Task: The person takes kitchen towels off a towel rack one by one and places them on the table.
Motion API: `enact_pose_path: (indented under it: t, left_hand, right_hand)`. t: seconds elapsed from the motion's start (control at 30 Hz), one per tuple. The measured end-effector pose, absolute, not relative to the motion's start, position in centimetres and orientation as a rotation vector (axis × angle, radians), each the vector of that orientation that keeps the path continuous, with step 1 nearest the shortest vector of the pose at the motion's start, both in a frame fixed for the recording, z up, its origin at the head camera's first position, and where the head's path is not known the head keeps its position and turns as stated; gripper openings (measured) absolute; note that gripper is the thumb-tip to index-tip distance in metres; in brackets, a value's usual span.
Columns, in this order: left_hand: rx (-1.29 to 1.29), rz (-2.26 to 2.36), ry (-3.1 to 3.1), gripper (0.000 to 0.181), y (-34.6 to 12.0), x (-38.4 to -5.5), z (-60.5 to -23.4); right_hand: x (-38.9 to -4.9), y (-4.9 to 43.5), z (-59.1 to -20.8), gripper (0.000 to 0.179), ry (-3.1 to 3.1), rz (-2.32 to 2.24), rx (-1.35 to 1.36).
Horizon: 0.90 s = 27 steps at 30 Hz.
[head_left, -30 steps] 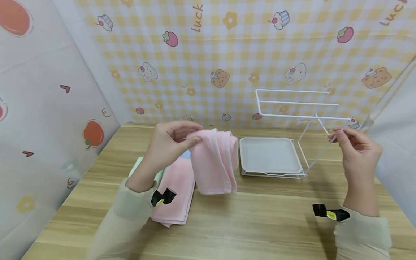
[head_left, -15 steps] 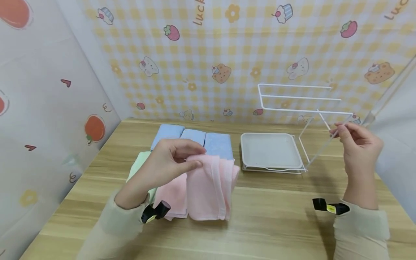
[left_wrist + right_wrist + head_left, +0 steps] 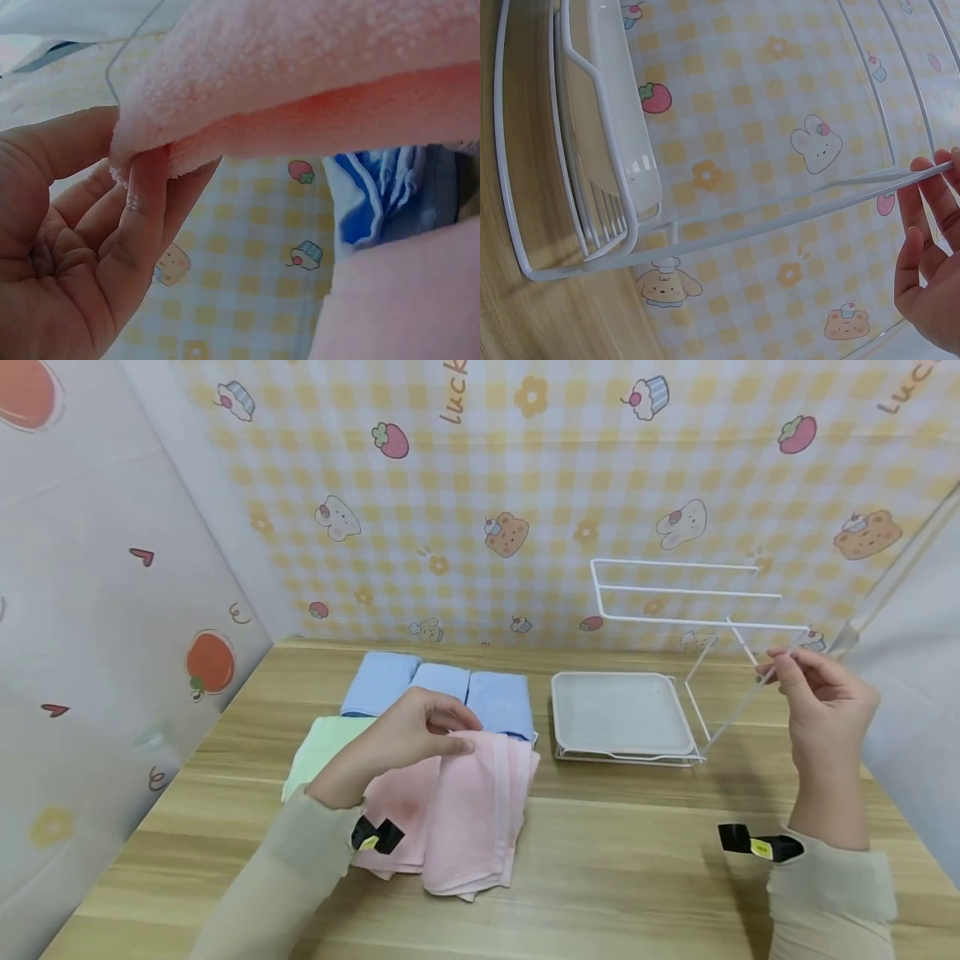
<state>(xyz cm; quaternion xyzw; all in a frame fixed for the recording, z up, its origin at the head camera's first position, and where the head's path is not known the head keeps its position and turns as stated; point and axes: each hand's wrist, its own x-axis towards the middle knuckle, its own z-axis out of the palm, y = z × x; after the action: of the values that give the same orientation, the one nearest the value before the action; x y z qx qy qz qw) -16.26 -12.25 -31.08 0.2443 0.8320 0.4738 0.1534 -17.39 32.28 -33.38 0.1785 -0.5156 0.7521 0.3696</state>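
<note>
My left hand (image 3: 408, 735) pinches the far edge of a folded pink towel (image 3: 468, 822) between thumb and fingers. The left wrist view shows the fluffy towel (image 3: 300, 67) drooping from the fingertips of the left hand (image 3: 82, 247). Its near end lies at the tabletop, overlapping a second folded pink towel (image 3: 401, 814) to its left. On the right, my right hand (image 3: 832, 702) holds a slanting side wire of a white wire rack (image 3: 675, 622). In the right wrist view, the fingers of the right hand (image 3: 934, 277) are at the rack's wire (image 3: 780, 221).
Behind the pink towels, three blue folded towels (image 3: 382, 685) lie in a row. A green towel (image 3: 326, 743) is at the left, partly behind my forearm. The rack's base bears a white tray (image 3: 622, 714); three bars rise above it. A patterned cloth backdrop (image 3: 480, 460) stands behind the table.
My left hand has lowered the pink towel toward the near side, down beside the other pink towel, uncovering the blue towels. The right hand stays on the rack.
</note>
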Motion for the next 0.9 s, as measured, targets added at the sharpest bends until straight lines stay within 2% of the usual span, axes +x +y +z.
enact_pose_path:
  t: [0.37,0.57,0.9]
  left_hand:
    - [0.459,1.272,2.335,0.024,-12.2,-20.9,-35.3]
    - [0.580,1.143,2.357,0.015,-11.8,-21.2,-36.4]
    - [0.755,1.025,2.591,0.012,-10.8,-20.0,-35.9]
  right_hand:
    - [-17.2,32.2,-33.4,0.013,-1.310,1.940,0.455]
    - [-17.2,32.1,-33.5,0.014,-1.302,1.936,0.463]
    - [-16.6,32.0,-33.2,0.012,-1.342,1.902,0.430]
